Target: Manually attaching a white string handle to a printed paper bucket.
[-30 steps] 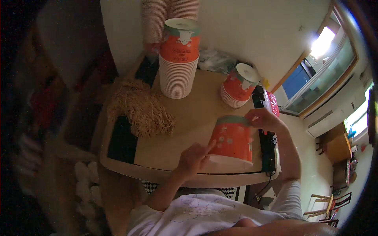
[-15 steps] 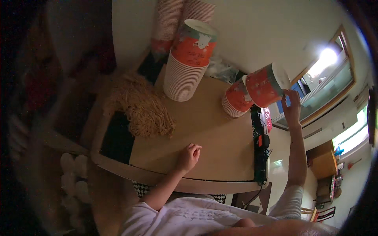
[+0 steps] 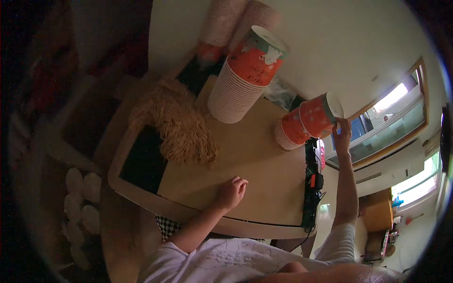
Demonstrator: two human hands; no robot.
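Note:
My right hand (image 3: 343, 132) grips the base edge of an orange and green paper tub (image 3: 322, 114), which is upside down. That tub sits on a short stack of upturned orange paper tubs (image 3: 290, 131) at the table's right side. Over the near middle of the table, my left hand (image 3: 232, 193) is closed with its fingers curled, and nothing shows in it. A taller stack of upturned paper tubs (image 3: 245, 78), with white rims showing in layers, stands farther back. Left of it lies a heap of tan shredded filler strands (image 3: 181, 125).
More tall tub stacks (image 3: 225, 21) stand against the back wall. A clear plastic bag (image 3: 281, 94) lies behind the tubs. Along the right table edge runs a black strip with a plug and cables (image 3: 315, 180). Several pale round objects (image 3: 92, 186) are low at the left.
The tub in my right hand has gone from tilted above the short stack to seated down over it. My left hand's fingers have curled in more. The whole view has shifted slightly.

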